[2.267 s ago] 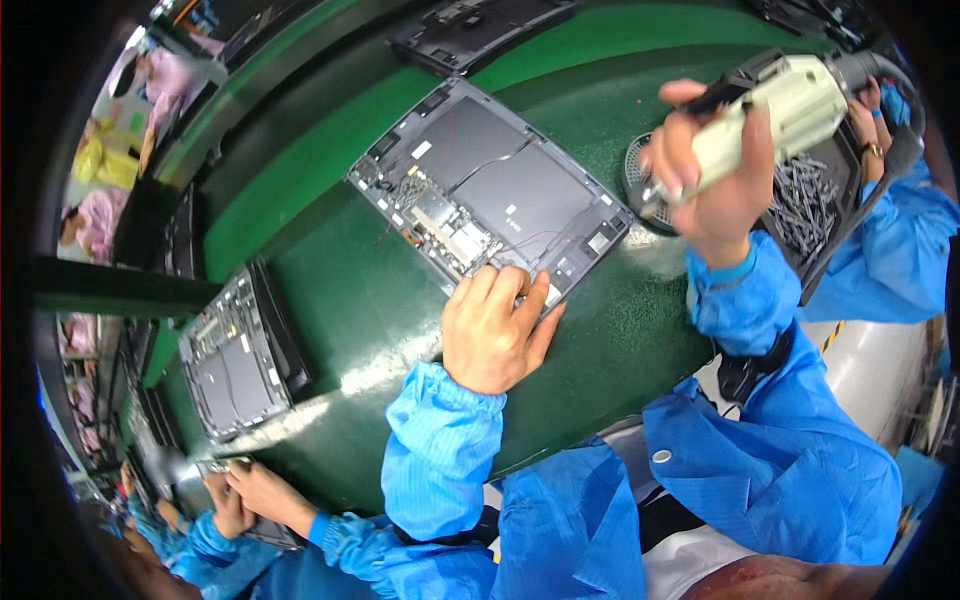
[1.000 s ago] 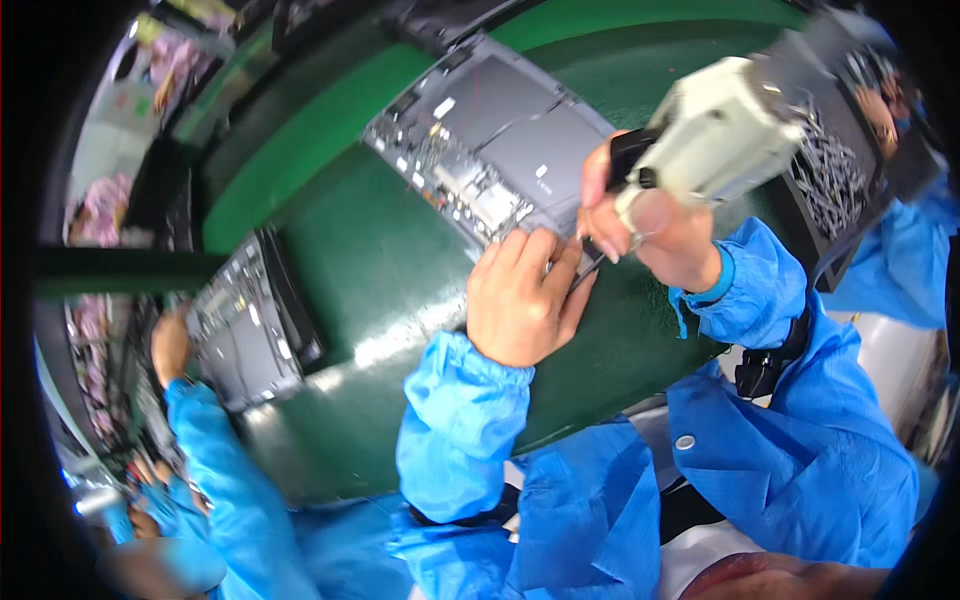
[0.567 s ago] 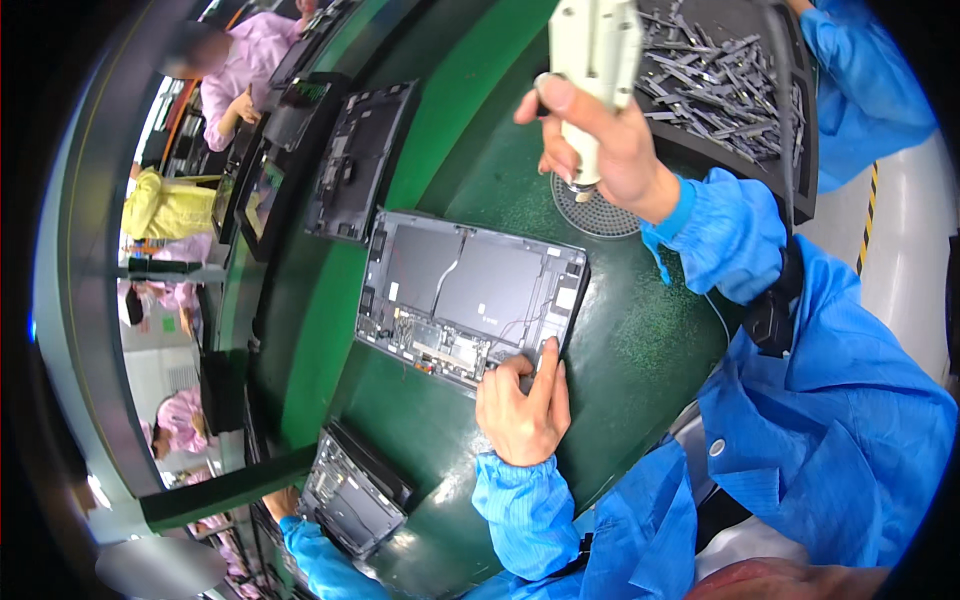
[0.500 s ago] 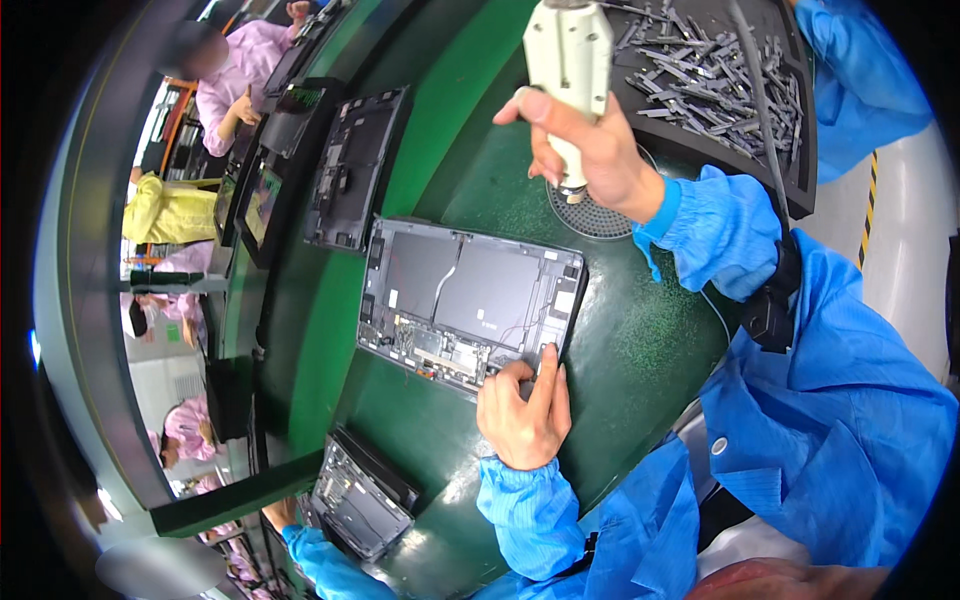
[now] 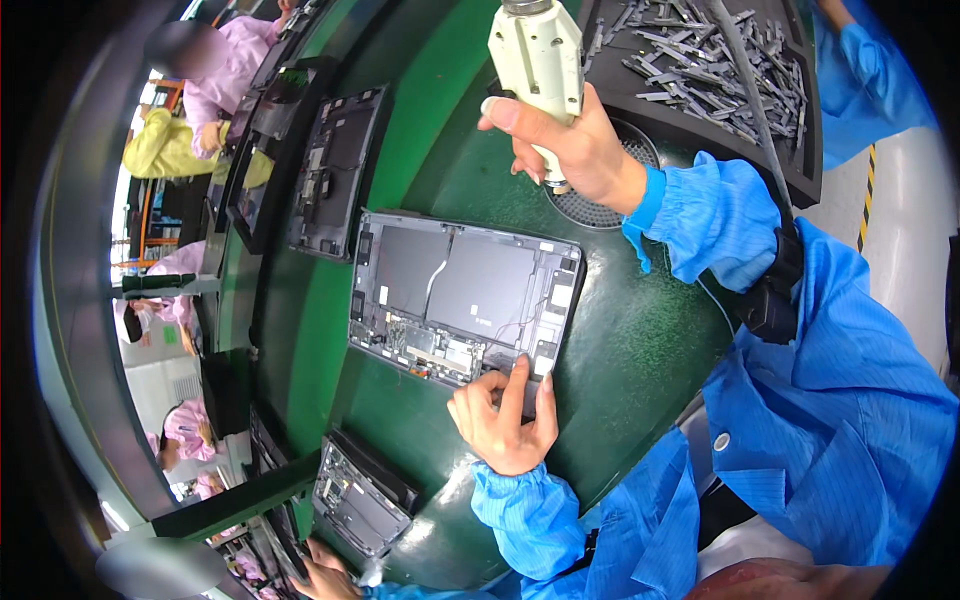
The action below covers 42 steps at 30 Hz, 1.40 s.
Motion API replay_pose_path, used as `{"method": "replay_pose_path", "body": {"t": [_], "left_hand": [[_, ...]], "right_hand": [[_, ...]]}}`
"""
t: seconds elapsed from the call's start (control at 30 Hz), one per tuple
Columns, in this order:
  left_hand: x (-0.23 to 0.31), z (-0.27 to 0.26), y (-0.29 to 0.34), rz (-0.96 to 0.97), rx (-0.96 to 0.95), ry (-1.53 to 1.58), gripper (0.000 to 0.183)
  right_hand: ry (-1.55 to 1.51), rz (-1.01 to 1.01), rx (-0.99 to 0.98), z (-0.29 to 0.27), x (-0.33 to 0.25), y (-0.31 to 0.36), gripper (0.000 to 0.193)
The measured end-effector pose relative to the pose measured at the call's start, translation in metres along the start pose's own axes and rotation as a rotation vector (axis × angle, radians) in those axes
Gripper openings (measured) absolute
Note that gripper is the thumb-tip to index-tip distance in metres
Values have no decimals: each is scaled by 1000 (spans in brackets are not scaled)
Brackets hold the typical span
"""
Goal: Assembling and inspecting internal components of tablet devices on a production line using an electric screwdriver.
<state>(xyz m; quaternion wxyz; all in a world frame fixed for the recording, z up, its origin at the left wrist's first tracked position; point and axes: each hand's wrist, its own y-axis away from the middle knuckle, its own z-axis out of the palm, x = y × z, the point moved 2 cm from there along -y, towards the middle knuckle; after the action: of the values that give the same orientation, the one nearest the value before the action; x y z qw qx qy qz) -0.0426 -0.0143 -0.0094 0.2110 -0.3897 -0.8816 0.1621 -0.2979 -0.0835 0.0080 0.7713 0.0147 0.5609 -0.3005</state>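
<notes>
An opened laptop base (image 5: 484,280), its inner parts showing, lies on the green bench in front of me. My left hand (image 5: 505,425) rests at its near right corner. The index finger stretches out onto the parts there, and the other fingers are loosely bent and apart, with nothing seen in them. Above the far right side of the laptop base, my right hand (image 5: 590,150) is wrapped round a cream-coloured electric screwdriver (image 5: 540,62). Its tip points down over a round, dark perforated disc (image 5: 590,208), clear of the laptop base.
A dark tray (image 5: 625,110) of small grey strips stands at the far right, a cable crossing it. Another laptop base (image 5: 335,170) lies at the far left. A co-worker's hand (image 5: 325,575) is beside a further laptop base (image 5: 362,500). People work across the left side.
My left index finger has slid leftward on the laptop base. My right hand and the screwdriver have shifted a little left. The co-worker's hand at lower left has moved lower.
</notes>
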Motion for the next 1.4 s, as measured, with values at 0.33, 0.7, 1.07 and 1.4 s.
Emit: {"method": "replay_pose_path", "body": {"t": [0.33,0.7,1.07,1.4], "left_hand": [[-7,-9,-1,-14,-25,68,47],[-6,-17,-1,-12,-40,98,54],[-26,-14,10,-35,-11,260,54],[-25,-6,12,-30,-5,281,48]], "right_hand": [[88,45,-36,2,-3,4,37],[140,5,-41,5,-6,2,44],[-231,21,-521,55,-30,76,73],[-255,126,-728,73,-11,104,73]]}}
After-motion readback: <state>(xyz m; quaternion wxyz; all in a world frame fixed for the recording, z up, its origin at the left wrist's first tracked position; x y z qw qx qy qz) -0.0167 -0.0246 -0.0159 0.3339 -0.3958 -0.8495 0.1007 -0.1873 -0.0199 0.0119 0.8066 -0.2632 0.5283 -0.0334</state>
